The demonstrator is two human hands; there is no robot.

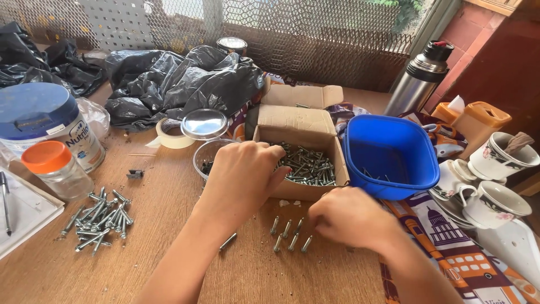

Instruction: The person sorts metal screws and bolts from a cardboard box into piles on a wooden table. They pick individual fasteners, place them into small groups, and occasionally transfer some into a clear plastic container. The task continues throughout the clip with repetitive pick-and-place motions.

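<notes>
Your left hand (244,177) dips curled fingers into the cardboard box (301,163) of screws (grip hidden, so I cannot tell); in front of that box, your right hand (349,217), loosely closed, lines up a row of screws (289,233) on the desk (169,247).

Bright daylight thru rear mesh, soft shadows, sharp, slight wide-angle edge distortion.

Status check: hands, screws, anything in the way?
Left hand reaching into cardboard box of screws. Right hand at the row of loose screws. Blue tub beside box.
</notes>
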